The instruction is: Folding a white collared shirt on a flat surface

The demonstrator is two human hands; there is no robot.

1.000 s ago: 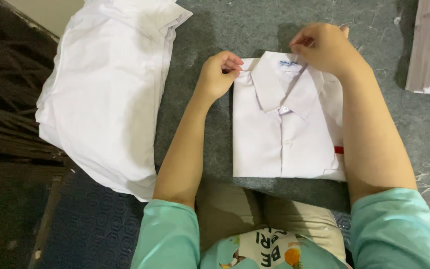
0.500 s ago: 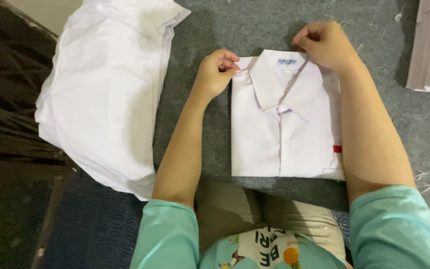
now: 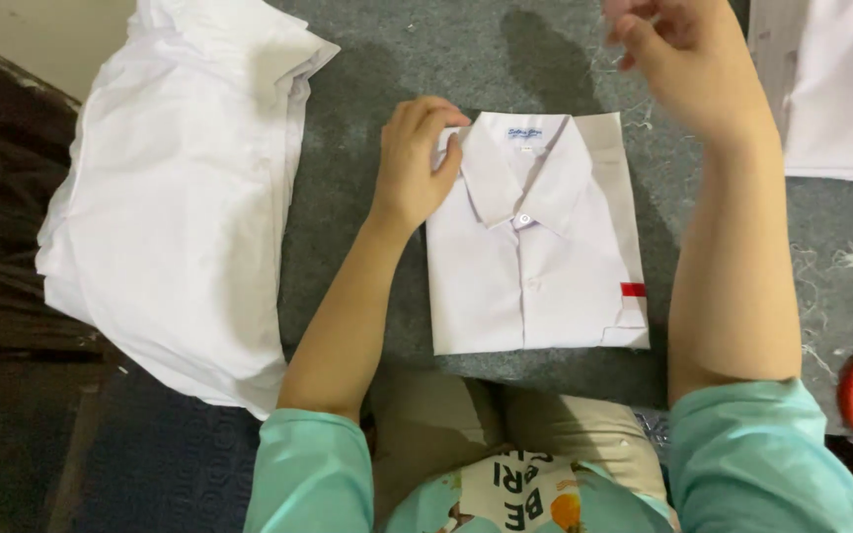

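Folded white shirt [image 3: 537, 247] is lying flat on the grey table [image 3: 397, 59], collar upward. Left hand [image 3: 415, 163] is pressing its left shoulder edge; right hand [image 3: 688, 59] is hovering above, fingers loosely curled, holding nothing. 1 pile of white shirts [image 3: 180, 188] is sitting just left.

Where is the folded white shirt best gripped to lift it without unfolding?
Probably the two long side edges of the folded white shirt, one from each side, fingers slid beneath. It lies flat, collar away from the person; the left hand already rests at its upper left corner.
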